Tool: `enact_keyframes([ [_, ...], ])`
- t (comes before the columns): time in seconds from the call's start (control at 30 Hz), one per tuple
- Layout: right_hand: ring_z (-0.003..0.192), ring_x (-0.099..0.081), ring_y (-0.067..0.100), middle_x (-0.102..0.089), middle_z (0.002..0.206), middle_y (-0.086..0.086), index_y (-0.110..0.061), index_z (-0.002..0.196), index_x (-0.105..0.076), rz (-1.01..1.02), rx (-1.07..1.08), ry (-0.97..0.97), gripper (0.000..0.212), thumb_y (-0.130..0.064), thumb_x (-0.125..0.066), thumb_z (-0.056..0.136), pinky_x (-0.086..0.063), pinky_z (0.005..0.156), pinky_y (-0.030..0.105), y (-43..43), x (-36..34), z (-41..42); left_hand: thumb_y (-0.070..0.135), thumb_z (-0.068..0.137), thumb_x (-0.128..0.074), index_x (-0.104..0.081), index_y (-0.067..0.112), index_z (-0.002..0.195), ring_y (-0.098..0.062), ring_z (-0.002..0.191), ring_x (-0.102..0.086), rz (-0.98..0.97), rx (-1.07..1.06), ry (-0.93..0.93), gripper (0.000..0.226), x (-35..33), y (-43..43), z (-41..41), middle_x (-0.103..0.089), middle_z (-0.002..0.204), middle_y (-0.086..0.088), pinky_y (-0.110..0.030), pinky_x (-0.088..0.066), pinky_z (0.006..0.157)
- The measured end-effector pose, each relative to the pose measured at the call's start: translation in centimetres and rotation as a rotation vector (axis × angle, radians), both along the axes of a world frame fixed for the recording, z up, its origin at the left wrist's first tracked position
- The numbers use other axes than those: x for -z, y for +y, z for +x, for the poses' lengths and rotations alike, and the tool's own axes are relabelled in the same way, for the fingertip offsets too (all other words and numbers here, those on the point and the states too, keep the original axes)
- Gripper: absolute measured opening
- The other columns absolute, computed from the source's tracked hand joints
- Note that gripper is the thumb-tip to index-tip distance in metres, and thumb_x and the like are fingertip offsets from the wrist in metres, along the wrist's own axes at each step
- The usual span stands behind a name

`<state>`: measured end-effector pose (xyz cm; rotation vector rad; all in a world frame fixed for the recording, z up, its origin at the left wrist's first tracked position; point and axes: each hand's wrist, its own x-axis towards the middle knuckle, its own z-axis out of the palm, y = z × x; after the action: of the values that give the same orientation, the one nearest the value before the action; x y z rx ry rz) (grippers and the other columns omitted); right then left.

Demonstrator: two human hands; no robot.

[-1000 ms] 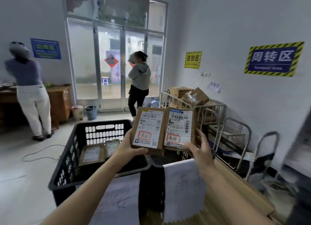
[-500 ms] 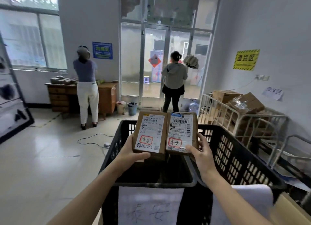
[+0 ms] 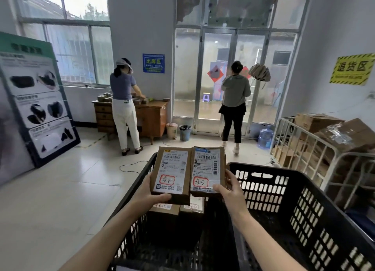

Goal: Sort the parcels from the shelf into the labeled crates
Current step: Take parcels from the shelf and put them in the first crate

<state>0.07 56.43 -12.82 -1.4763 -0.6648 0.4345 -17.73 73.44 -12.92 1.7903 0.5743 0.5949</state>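
Head view, everything located against the near crate [image 3: 174, 248], the black slotted one under the hands.

- Left hand [image 3: 151, 197]: clamped on the lower left corner of the left parcel [image 3: 172, 172]. Thumb lies across the front by the label's bottom edge, fingers are behind the box.
- Right hand [image 3: 231, 191]: clamped on the lower right corner of the right parcel [image 3: 207, 169]. Thumb on the front edge, fingertips up the right side.
- Both parcels are flat brown boxes held side by side with edges touching, above the near crate's far end. Label faces are tipped up toward the camera. Each label has a handwritten mark in a red ring.
- Inside the near crate, right below the held pair: two more brown parcels [image 3: 164, 207] lying flat, labels up.
- Second black crate [image 3: 284, 189]: just beside the near crate on its right. Can't tell if the walls touch.
- Metal cage cart [image 3: 300, 147] stacked with cardboard boxes: further right, past the second crate.
- Beyond the near crate: one person [image 3: 124, 100] at a wooden desk [image 3: 152, 118] to the far left, another person [image 3: 235, 100] at the glass door [image 3: 215, 78] straight ahead.
- Water jug [image 3: 265, 139]: on the floor by that door, far right of the near crate.
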Motion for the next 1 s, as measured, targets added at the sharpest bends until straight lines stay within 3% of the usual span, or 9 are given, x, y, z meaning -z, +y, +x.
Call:
enact_keyframes([
  [0.1, 0.104, -0.057, 0.01, -0.061, 0.112, -0.006, -0.039, 0.118, -0.044, -0.009, -0.052, 0.032, 0.047, -0.013, -0.063, 0.083, -0.044, 0.075, 0.019, 1.9, 0.8, 1.2, 0.005, 0.07, -0.078, -0.032, 0.019, 0.13, -0.004, 0.103, -0.058, -0.011, -0.045, 0.011, 0.077, 0.4, 0.9, 0.6, -0.058, 0.113, 0.006, -0.014, -0.05, 0.076],
  [0.23, 0.094, -0.055, -0.002, -0.061, 0.101, -0.018, -0.045, 0.111, -0.044, -0.045, -0.062, 0.044, 0.045, -0.011, -0.06, 0.085, -0.04, 0.067, 0.015, 4.6, 1.9, 2.2, 0.011, 0.07, -0.079, -0.033, 0.02, 0.126, -0.006, 0.103, -0.058, -0.042, -0.094, 0.02, 0.073, 1.3, 2.8, 1.6, -0.058, 0.112, 0.004, -0.02, -0.05, 0.082],
  [0.33, 0.094, -0.055, 0.001, -0.06, 0.097, -0.02, -0.046, 0.106, -0.043, -0.089, -0.054, 0.069, 0.044, -0.009, -0.056, 0.086, -0.042, 0.076, 0.019, 6.5, 3.2, 2.9, 0.012, 0.074, -0.076, -0.035, 0.018, 0.125, -0.011, 0.104, -0.058, -0.089, -0.118, 0.042, 0.065, 2.6, 4.4, 2.7, -0.058, 0.111, 0.003, -0.022, -0.049, 0.086],
  [0.5, 0.109, -0.056, 0.018, -0.06, 0.107, -0.006, -0.025, 0.131, -0.043, -0.162, 0.011, 0.121, 0.05, -0.004, -0.053, 0.087, -0.045, 0.099, 0.04, 8.9, 5.2, 3.9, 0.014, 0.077, -0.073, -0.036, 0.019, 0.122, -0.011, 0.106, -0.057, -0.117, -0.128, 0.115, 0.059, 5.4, 6.9, 4.7, -0.056, 0.106, 0.009, -0.013, -0.047, 0.079],
  [0.57, 0.106, -0.056, 0.016, -0.06, 0.108, -0.004, -0.024, 0.127, -0.045, -0.186, 0.049, 0.133, 0.046, -0.004, -0.054, 0.087, -0.045, 0.096, 0.035, 9.9, 6.2, 4.5, 0.014, 0.077, -0.074, -0.038, 0.02, 0.119, -0.006, 0.103, -0.057, -0.129, -0.123, 0.147, 0.055, 6.5, 7.9, 5.6, -0.057, 0.103, 0.012, -0.008, -0.047, 0.073],
  [0.6, 0.104, -0.056, 0.014, -0.06, 0.107, -0.005, -0.024, 0.126, -0.045, -0.199, 0.065, 0.146, 0.045, -0.004, -0.054, 0.087, -0.045, 0.094, 0.033, 10.4, 6.8, 4.7, 0.014, 0.077, -0.074, -0.039, 0.018, 0.12, -0.01, 0.106, -0.058, -0.146, -0.12, 0.16, 0.056, 7.0, 8.3, 6.0, -0.058, 0.106, 0.009, -0.011, -0.049, 0.077],
  [0.73, 0.099, -0.054, 0.013, -0.057, 0.105, -0.005, -0.018, 0.134, -0.04, -0.265, 0.099, 0.215, 0.049, -0.007, -0.053, 0.088, -0.043, 0.085, 0.027, 11.8, 9.4, 5.3, 0.017, 0.076, -0.075, -0.03, 0.01, 0.138, -0.018, 0.114, -0.053, -0.17, -0.149, 0.244, 0.077, 8.6, 9.8, 7.2, -0.054, 0.125, -0.003, -0.039, -0.043, 0.104],
  [0.9, 0.093, -0.054, 0.009, -0.058, 0.101, -0.008, -0.021, 0.134, -0.042, -0.305, 0.111, 0.238, 0.047, -0.01, -0.051, 0.09, -0.04, 0.084, 0.027, 14.1, 10.9, 6.5, 0.02, 0.079, -0.073, -0.032, 0.01, 0.139, -0.017, 0.11, -0.052, -0.161, -0.215, 0.268, 0.073, 9.9, 11.0, 8.9, -0.054, 0.128, -0.007, -0.033, -0.043, 0.098],
  [1.0, 0.098, -0.053, 0.011, -0.06, 0.116, -0.001, -0.021, 0.134, -0.042, -0.328, 0.106, 0.222, 0.043, -0.012, -0.048, 0.092, -0.04, 0.084, 0.027, 15.2, 11.5, 7.0, 0.023, 0.082, -0.07, -0.029, 0.01, 0.141, -0.022, 0.119, -0.051, -0.168, -0.25, 0.276, 0.073, 10.7, 11.8, 9.7, -0.052, 0.133, -0.008, -0.039, -0.041, 0.103],
])
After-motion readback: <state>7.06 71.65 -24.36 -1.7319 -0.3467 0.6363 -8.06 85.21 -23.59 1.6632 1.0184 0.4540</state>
